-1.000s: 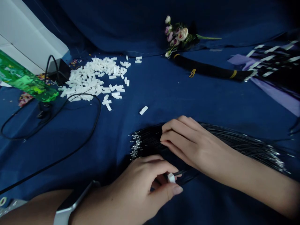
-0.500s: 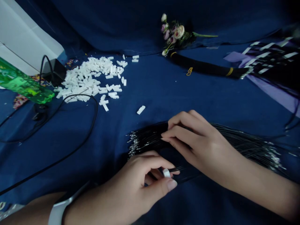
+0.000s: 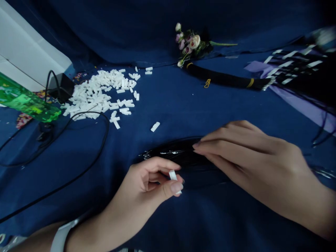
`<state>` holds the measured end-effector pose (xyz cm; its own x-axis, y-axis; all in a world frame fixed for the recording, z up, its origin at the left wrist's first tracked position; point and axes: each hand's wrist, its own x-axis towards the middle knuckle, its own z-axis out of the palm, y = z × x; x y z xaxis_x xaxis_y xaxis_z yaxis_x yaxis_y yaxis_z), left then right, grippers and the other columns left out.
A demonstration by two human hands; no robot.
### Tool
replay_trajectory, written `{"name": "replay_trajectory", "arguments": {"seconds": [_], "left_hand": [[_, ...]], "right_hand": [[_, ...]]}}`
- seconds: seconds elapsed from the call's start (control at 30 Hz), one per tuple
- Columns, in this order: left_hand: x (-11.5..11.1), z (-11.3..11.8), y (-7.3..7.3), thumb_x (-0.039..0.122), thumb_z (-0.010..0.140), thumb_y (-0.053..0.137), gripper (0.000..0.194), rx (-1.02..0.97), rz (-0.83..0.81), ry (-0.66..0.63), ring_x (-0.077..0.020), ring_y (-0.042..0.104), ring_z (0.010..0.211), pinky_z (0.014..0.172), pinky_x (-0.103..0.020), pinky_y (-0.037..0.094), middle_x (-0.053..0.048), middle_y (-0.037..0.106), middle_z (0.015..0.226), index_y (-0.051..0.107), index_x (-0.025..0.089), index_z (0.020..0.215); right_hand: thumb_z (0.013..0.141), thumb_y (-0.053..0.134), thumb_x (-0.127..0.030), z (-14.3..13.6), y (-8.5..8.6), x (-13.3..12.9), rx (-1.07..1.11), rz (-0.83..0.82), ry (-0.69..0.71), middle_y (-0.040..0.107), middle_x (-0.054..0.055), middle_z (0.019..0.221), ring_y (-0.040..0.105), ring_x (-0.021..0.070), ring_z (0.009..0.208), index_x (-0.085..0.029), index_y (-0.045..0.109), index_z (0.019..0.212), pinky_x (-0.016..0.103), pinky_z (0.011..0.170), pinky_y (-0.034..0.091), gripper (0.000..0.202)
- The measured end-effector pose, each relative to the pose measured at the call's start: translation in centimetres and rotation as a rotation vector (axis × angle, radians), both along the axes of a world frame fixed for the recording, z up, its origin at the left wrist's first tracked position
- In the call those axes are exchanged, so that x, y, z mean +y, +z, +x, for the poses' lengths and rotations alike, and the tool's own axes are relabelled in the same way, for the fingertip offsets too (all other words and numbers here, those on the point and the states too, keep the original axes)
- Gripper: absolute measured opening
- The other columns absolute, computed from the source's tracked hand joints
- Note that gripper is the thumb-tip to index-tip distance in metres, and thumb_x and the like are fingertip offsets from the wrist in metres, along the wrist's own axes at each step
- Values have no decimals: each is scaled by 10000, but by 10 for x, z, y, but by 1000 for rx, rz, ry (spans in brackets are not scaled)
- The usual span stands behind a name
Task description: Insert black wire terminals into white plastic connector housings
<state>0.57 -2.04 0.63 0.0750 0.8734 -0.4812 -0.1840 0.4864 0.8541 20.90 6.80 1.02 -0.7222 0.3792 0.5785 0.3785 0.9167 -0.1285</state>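
Note:
My left hand is closed, pinching a small white plastic piece, shaped like a connector housing, between thumb and fingers. Dark strands, apparently black wires with shiny metal tips, lie in a bundle on the blue cloth just beyond it. My right hand has its fingertips pressed together at these wires; how many it grips is hidden. Another white piece lies alone beyond the bundle.
A heap of white pieces spreads at the back left, beside a green bottle and a black cable. At the back lie artificial flowers and a tied black bundle. Purple material lies under white-ended strands at right.
My left hand has drawn slightly left with the white piece, and the strands beside that piece no longer show there. My right hand has moved right along the bundle.

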Motion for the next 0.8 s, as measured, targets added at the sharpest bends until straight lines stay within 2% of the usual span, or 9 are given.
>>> {"name": "replay_trajectory", "arguments": {"seconds": [0.2,0.43,0.63,0.8], "left_hand": [[1,-5,3,208,784,842,106,42,42,88,-76,733,734,684,-120,562,52,805,772,767,232,854],[0,-6,5,264,764,857,98,81,-2,28,-90,702,723,631,-126,548,37,772,732,775,230,806],[2,-8,6,266,782,844,96,123,10,23,-104,725,777,659,-135,554,36,775,761,767,236,831],[4,-10,9,240,795,835,69,148,27,26,-98,745,793,670,-120,564,52,792,773,771,254,817]], "right_hand": [[942,568,-41,6,-1,-2,-24,94,-18,685,45,965,631,169,869,-171,590,1034,385,794,491,161],[955,549,-42,7,-4,0,-81,93,10,671,73,989,605,181,888,-115,592,1071,382,768,474,144],[983,524,-86,6,-4,0,-64,67,-25,662,49,916,621,173,813,-148,581,975,370,710,470,85],[1009,464,-103,5,-2,1,-104,45,-11,654,49,899,629,179,796,-157,570,963,375,682,457,128]]}}
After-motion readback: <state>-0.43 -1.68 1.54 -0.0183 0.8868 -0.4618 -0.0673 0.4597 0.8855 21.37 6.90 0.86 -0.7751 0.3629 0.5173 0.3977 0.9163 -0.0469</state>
